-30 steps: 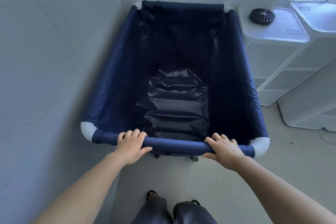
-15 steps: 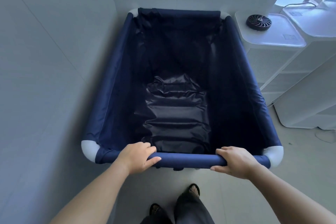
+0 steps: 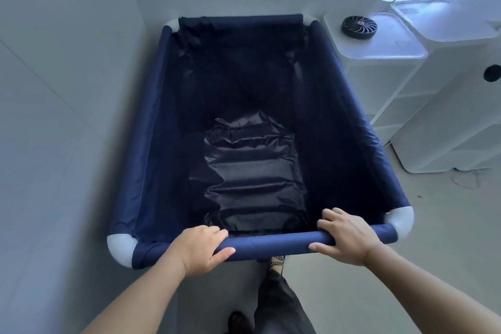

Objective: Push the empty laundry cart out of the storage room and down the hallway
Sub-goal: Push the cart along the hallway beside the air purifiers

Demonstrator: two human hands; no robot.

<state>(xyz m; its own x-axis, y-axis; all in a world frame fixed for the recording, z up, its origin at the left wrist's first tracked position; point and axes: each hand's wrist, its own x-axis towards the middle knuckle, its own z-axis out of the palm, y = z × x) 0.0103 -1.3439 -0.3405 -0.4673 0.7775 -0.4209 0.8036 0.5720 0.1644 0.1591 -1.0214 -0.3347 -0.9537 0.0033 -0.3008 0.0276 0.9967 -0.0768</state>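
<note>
Both my hands are on the cart, on its near rail. My left hand wraps that rail toward its left end, fingers curled over the top and thumb tucked underneath, so the grip is clamped on the rail. My right hand holds the same rail toward its right end, fingers over the inner side and thumb along the front, also clamped tight.

The cart stands on the floor right in front of me, its far end in the corner, its left side just beside the wall. Its navy fabric liner sags inward, and the crinkled bottom holds nothing. White corner caps show at the rail ends.

To the right of the cart stand white cabinets, the nearest just beside its far right corner, with a small round black fan lying flat on top. My legs in dark trousers show below the rail, one foot under the cart's near edge.
</note>
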